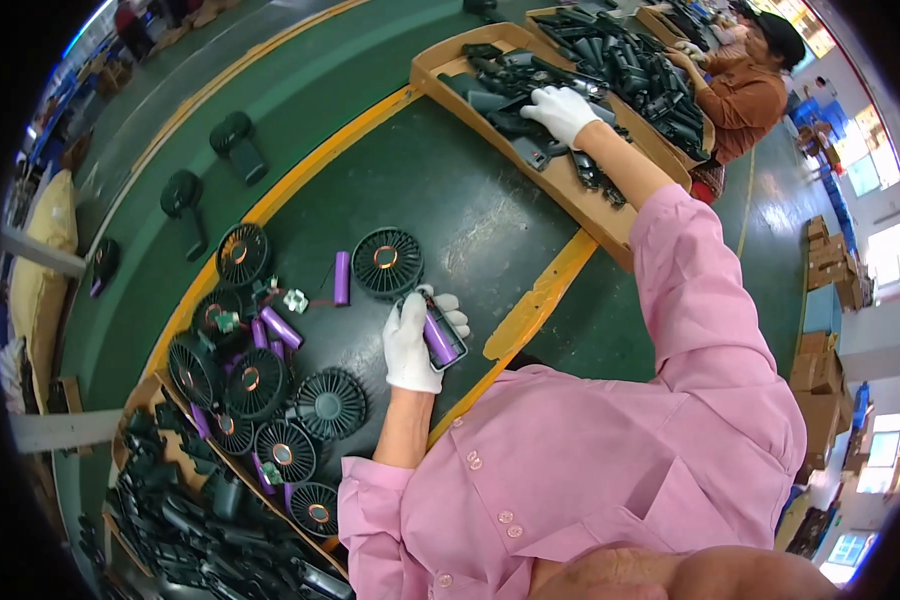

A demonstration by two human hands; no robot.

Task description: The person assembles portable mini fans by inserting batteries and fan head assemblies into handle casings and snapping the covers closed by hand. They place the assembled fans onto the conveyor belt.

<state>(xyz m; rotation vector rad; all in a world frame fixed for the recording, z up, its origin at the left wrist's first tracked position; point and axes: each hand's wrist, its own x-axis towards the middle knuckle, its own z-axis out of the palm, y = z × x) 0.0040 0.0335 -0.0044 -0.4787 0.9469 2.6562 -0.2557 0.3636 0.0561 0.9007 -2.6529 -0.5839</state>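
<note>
My left hand [410,345], in a white glove, is closed around a black handheld fan [388,262]. The fan's handle is uncovered, and a purple battery cell [439,338] lies inside it. The round fan head points away from me. Farther off to the right, my white-gloved right hand [562,114] reaches into a cardboard tray [540,180] of black plastic parts [485,100]. Its fingers are apart over the parts, with the tips partly hidden. Nothing can be made out in its grasp.
Several black fan heads [258,382] with purple cells and small green boards cluster at the left. One loose purple cell [342,278] lies beside them. A box of black parts [185,515] stands near left. Fans [238,148] rest on the green belt. A co-worker [745,95] sits far right.
</note>
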